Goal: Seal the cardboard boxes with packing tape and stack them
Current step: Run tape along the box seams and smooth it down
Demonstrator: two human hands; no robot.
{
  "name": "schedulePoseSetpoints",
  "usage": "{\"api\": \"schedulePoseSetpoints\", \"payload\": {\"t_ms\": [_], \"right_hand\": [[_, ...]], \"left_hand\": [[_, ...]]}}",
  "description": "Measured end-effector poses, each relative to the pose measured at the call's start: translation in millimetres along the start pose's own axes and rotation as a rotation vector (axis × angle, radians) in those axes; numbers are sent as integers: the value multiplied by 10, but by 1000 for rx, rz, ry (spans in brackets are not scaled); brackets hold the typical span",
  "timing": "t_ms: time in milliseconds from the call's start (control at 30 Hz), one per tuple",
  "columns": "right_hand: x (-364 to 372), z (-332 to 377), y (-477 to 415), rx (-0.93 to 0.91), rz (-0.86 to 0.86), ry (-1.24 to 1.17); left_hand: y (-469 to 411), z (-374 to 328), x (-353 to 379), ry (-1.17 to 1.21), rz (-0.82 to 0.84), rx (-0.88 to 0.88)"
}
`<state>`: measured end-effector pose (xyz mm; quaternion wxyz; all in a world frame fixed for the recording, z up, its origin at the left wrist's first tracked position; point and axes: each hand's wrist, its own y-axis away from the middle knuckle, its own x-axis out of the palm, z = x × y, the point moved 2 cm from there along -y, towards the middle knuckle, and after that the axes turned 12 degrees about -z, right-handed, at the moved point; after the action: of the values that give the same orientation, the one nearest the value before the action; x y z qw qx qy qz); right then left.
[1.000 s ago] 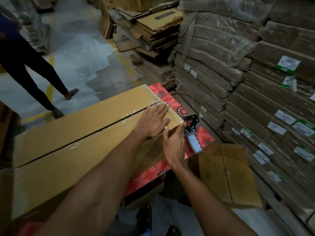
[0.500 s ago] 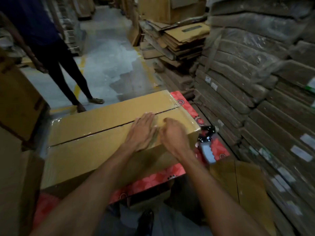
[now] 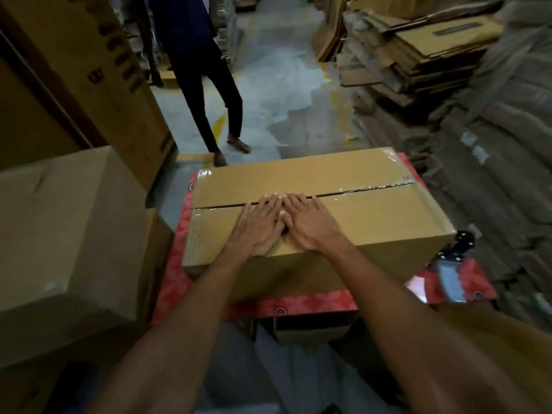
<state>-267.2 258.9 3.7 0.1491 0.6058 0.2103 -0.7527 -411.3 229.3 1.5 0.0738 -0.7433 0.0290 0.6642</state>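
Note:
A long brown cardboard box [image 3: 373, 216] lies on a red flowered surface [image 3: 298, 303] in front of me. Clear tape shines along its centre seam and over its right end. My left hand [image 3: 257, 225] and my right hand [image 3: 307, 222] lie flat side by side on the top, fingers spread, fingertips at the seam near the middle. Neither hand holds anything. A tape dispenser [image 3: 451, 267] with a black head and pale handle rests on the red surface past the box's right end, apart from my hands.
Another brown box [image 3: 59, 234] stands close on my left, with tall printed cartons [image 3: 98, 70] behind it. A person in dark clothes [image 3: 206, 85] stands on the concrete aisle beyond the box. Piles of flattened cardboard [image 3: 418, 55] and wrapped bundles [image 3: 493, 159] line the right side.
Both hands slid left along the box top from its right end to the middle. My view swung left, bringing the left box and the standing person closer into view.

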Motion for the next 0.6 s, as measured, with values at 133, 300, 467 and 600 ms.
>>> {"api": "schedulePoseSetpoints", "payload": {"t_ms": [133,300,467,600], "right_hand": [[-27,18,40,41,2,-18],[-50,-263,145,118,-25,9],[-195,-839,345,146,-23,83],[-291,-1189,448,197,-13,88]], "left_hand": [[-5,76,39,9,-2,18],[47,198,-30,12,8,-2],[257,675,-137,-9,-28,-111],[426,956,-167,-4,-65,-240]]}}
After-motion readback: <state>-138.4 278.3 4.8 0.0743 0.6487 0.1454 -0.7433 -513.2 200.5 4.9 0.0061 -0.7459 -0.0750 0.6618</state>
